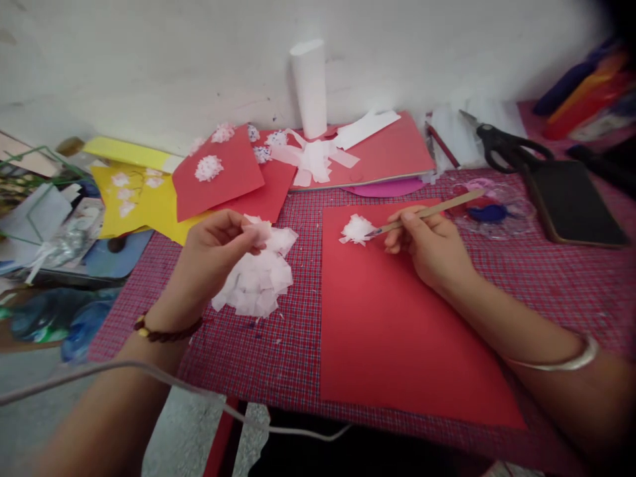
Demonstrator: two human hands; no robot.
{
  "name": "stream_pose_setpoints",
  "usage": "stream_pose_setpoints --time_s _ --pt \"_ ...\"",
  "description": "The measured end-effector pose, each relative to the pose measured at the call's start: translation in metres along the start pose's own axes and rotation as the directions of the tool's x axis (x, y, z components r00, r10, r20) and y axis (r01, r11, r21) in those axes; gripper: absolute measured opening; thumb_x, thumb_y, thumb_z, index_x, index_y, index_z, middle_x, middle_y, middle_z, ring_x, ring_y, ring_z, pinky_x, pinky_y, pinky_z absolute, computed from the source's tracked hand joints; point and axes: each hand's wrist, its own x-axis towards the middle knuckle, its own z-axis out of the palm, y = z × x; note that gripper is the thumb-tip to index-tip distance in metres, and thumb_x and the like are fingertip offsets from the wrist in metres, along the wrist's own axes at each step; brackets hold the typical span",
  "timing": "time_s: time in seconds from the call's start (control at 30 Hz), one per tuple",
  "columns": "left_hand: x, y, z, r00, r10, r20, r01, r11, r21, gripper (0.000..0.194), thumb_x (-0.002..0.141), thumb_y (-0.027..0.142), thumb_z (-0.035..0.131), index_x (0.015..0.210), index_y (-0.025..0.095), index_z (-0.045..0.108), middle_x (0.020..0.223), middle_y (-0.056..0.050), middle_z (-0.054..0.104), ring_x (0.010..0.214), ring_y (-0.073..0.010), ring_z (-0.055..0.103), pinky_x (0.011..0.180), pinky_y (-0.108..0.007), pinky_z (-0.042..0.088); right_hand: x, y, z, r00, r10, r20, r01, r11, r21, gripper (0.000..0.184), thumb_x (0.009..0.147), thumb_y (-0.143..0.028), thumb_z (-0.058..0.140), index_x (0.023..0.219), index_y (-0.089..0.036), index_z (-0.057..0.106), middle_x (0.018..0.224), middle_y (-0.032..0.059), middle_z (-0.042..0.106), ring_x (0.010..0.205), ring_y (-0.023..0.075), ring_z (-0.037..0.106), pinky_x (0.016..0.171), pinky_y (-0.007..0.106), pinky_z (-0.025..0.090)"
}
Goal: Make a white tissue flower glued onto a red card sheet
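My left hand (226,248) pinches a small piece of white tissue paper (260,231) above a pile of cut white tissue pieces (256,281) on the checked cloth. In my right hand (427,242) is a thin wooden stick (444,203), held like a pen. Its dark tip touches or hovers just over the right edge of a fluffy white paper cluster (356,228); I cannot tell which. That cluster sits near the top left of a red paper sheet (397,331) lying flat before me.
Behind are red cards (223,179) with paper clusters, yellow cards (112,209), a white paper roll (311,89) and tissue strips (315,159). To the right lie scissors (501,142), a clear dish (517,218) with blue paint and a dark phone-like slab (574,195). A white cable (163,379) crosses in front.
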Motion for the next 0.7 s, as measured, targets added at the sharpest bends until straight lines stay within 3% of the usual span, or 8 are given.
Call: stream_pose_setpoints --time_s 0.1,0.23,0.33,0.5,0.7 --pt "0.003 0.007 0.035 0.987 -0.109 0.116 0.133 0.965 -0.228 0.014 0.068 0.019 0.078 0.076 0.021 0.066 0.065 0.003 0.065 0.054 -0.0111 0.061 0.056 -0.025 0.051 -0.002 -0.004 0.002 1.0 -0.02 0.0 0.02 0.999 0.029 0.029 0.085 -0.047 0.071 0.083 -0.019 0.061 0.059 -0.0013 0.066 0.047 0.0095 0.056 0.047 0.021 0.045" --pt "0.006 0.006 0.086 0.961 -0.159 0.226 0.223 0.929 -0.295 0.01 0.067 0.016 0.077 0.075 0.019 0.072 0.066 0.001 0.068 0.058 -0.01 0.062 0.059 -0.022 0.051 -0.01 -0.014 0.008 0.995 -0.103 0.015 0.103 0.994 0.041 0.03 0.089 -0.051 0.064 0.087 -0.021 0.058 0.062 -0.0037 0.066 0.049 0.0084 0.057 0.049 0.021 0.047" --pt "0.002 0.001 0.111 0.949 -0.163 0.27 0.248 0.914 -0.322 0.005 0.07 0.019 0.077 0.074 0.018 0.074 0.068 0.0 0.07 0.06 -0.0094 0.061 0.06 -0.022 0.051 -0.02 -0.021 0.015 0.98 -0.168 0.102 0.167 0.986 0.018 0.026 0.093 -0.048 0.06 0.09 -0.021 0.06 0.065 -0.0031 0.066 0.053 0.0087 0.058 0.052 0.022 0.048" --pt "-0.004 -0.007 0.119 0.945 -0.169 0.279 0.255 0.916 -0.31 0.007 0.071 0.02 0.075 0.078 0.019 0.077 0.073 -0.002 0.072 0.063 -0.011 0.061 0.061 -0.024 0.05 -0.028 -0.02 0.023 0.951 -0.173 0.257 0.195 0.979 -0.063 0.026 0.095 -0.047 0.056 0.09 -0.021 0.059 0.067 -0.0027 0.062 0.061 0.0096 0.059 0.057 0.023 0.049" --pt "-0.006 -0.006 0.116 0.944 -0.173 0.28 0.263 0.908 -0.327 0.011 0.071 0.016 0.073 0.08 0.02 0.077 0.073 -0.002 0.073 0.062 -0.0108 0.063 0.062 -0.024 0.053 -0.026 -0.015 0.023 0.947 -0.181 0.266 0.205 0.976 -0.067 0.024 0.096 -0.043 0.054 0.09 -0.021 0.058 0.069 -0.0024 0.06 0.061 0.0093 0.058 0.057 0.023 0.048"
